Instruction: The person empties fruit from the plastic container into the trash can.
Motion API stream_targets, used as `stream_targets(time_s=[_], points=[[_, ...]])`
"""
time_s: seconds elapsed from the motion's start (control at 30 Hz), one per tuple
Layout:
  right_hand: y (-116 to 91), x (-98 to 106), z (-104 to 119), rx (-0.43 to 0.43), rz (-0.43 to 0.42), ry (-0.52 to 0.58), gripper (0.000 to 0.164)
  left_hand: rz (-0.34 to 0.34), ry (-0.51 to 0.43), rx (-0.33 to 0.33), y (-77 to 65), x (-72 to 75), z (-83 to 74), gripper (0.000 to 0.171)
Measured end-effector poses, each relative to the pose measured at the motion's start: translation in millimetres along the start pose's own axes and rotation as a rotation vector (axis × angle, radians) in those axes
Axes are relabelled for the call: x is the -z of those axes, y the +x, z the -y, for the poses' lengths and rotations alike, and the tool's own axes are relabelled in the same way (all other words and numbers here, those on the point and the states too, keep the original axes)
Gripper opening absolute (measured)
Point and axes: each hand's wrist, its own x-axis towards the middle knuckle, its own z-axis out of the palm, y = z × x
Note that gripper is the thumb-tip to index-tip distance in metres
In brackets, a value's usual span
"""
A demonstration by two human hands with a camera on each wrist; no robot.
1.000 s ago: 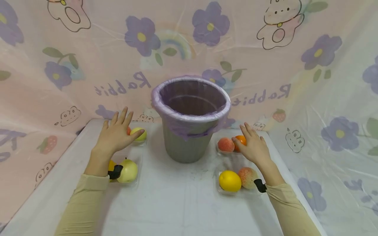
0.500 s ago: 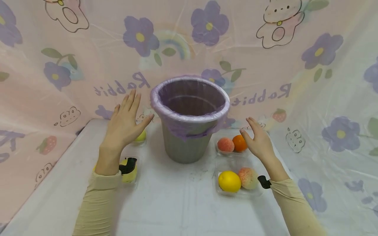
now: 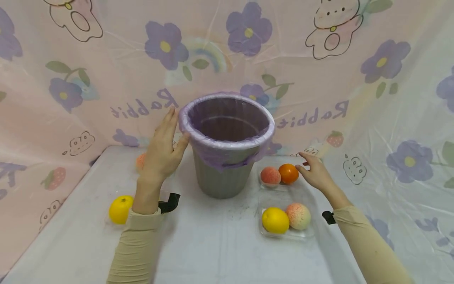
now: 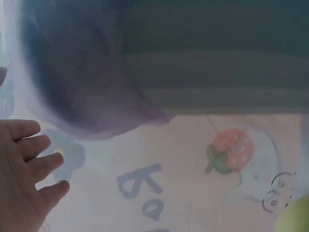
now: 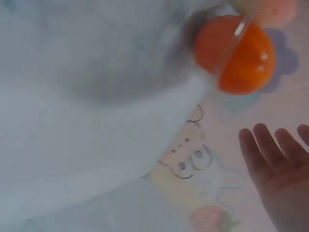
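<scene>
A grey bin (image 3: 223,177) lined with a purple plastic bag (image 3: 227,144) stands upright mid-table. My left hand (image 3: 161,152) is raised at the bin's left rim, fingers extended; whether the thumb touches the bag is unclear. In the left wrist view, the left hand (image 4: 24,179) holds nothing. On the other side, my right hand (image 3: 317,175) hovers just right of an orange (image 3: 288,174), its palm bare in the right wrist view. That orange shares a clear plastic tray with a peach (image 3: 270,176).
Nearer, another clear tray (image 3: 291,235) bears a yellow fruit (image 3: 275,220) and a speckled peach (image 3: 298,216). At left lie a yellow fruit (image 3: 120,209) and a partly hidden peach-coloured fruit (image 3: 140,161). A patterned curtain (image 3: 205,23) encloses the white table (image 3: 227,252).
My left hand has risen and moved right, from above the left fruit to the bin's rim. My right hand has drawn back rightward from over the orange, uncovering it.
</scene>
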Motion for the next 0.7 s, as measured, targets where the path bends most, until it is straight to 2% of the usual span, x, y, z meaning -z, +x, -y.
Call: stream_targets(time_s=[0.13,0.27,0.43,0.7], points=[[7,-7,-18,-0.039,0.038,-0.024,0.059,-0.041,-0.004,-0.054,2.1,-10.5,-2.8,0.076],[15,-12,-32,-0.047,0.053,-0.03,0.057,-0.034,0.011,-0.067,4.6,-14.7,-5.5,0.08],[19,-18,-45,-0.043,0.098,-0.036,0.054,0.02,0.08,-0.082,7.4,-14.0,-6.6,0.082],[19,-27,-61,-0.063,0.177,-0.011,0.056,0.153,0.177,-0.156,10.9,-10.5,-7.4,0.081]])
